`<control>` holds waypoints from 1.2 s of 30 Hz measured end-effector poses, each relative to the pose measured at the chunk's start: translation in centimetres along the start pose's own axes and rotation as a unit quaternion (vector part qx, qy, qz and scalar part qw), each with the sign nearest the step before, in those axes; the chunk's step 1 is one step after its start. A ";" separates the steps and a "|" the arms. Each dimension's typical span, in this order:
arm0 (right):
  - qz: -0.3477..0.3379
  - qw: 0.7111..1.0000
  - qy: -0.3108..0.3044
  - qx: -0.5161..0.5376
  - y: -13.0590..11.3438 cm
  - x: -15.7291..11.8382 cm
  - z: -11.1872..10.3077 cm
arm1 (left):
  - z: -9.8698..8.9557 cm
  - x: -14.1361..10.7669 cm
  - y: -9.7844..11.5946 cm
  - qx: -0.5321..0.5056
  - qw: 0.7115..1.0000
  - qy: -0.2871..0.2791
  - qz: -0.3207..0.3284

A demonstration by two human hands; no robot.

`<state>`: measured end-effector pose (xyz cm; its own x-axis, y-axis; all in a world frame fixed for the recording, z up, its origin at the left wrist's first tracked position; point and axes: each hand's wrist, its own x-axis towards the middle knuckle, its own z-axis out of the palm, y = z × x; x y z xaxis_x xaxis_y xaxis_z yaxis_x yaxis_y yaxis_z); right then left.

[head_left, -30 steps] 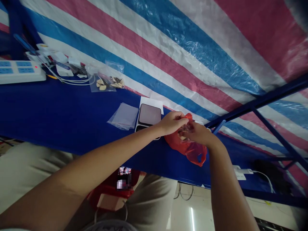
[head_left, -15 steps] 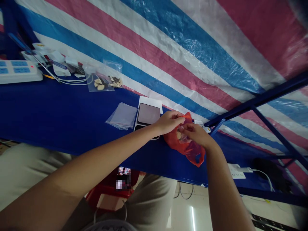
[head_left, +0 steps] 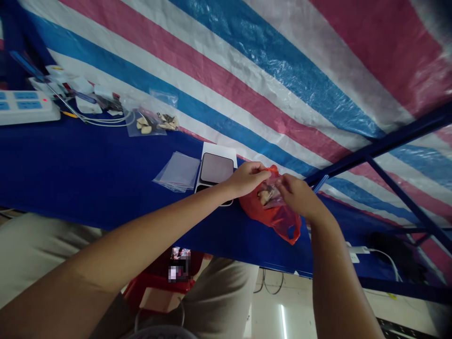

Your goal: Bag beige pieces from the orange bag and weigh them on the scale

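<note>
The left hand (head_left: 245, 180) and the right hand (head_left: 299, 197) meet just above a red plastic bag (head_left: 278, 221), which lies crumpled on the blue surface (head_left: 88, 174). Between them they hold a small clear plastic bag (head_left: 270, 194) with tan, rough-looking pieces (head_left: 264, 197) inside. The left hand is curled closed, its fingers pinching the clear bag's upper left edge. The right hand is partly closed, with its fingertips (head_left: 280, 184) gripping the bag's right side. The clear bag sits upright against the mouth of the red bag, touching it.

Left of the red bag, just beside it, lies a flat dark device with a pale top (head_left: 216, 168), resting on a white card (head_left: 219, 151). Further left of the red bag is a loose stack of empty clear bags (head_left: 178, 172). Well left of the red bag are another clear bag holding similar tan pieces (head_left: 146, 123), a white power strip (head_left: 24, 106), and a coiled white cable (head_left: 109, 120). A striped blue, pink and white tarp (head_left: 247, 94) stretches beyond the red bag, and a blue metal frame (head_left: 374, 150) runs to its right.
</note>
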<state>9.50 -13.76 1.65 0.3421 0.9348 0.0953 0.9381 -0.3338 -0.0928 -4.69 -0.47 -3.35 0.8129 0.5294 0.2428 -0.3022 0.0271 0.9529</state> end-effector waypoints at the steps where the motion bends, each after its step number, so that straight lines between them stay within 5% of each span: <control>1: 0.002 1.000 0.001 -0.022 0.1 0.1 -0.3 | 0.0 0.1 0.0 0.003 1.000 0.000 0.002; 14: 0.054 0.982 0.040 -0.176 -0.9 -0.1 -3.4 | 0.9 1.2 -0.9 0.058 0.996 0.063 0.031; 22: 0.023 0.991 0.118 -0.051 -0.3 -4.6 -7.2 | 0.2 0.4 -0.5 0.129 0.988 0.068 0.052; 32: 0.043 0.983 0.177 -0.005 -0.8 -8.3 -7.9 | 0.7 -1.1 -0.3 0.163 0.978 0.092 0.093; 36: 0.049 0.975 0.202 0.080 -2.1 -10.5 -7.9 | 0.3 -3.9 0.1 0.047 0.991 0.108 0.070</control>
<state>4.43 -23.83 8.72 0.4532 0.7645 0.4585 0.8905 -0.3652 -0.2713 -7.77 -2.85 -4.14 0.6379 0.6919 0.3381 -0.3482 -0.1324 0.9280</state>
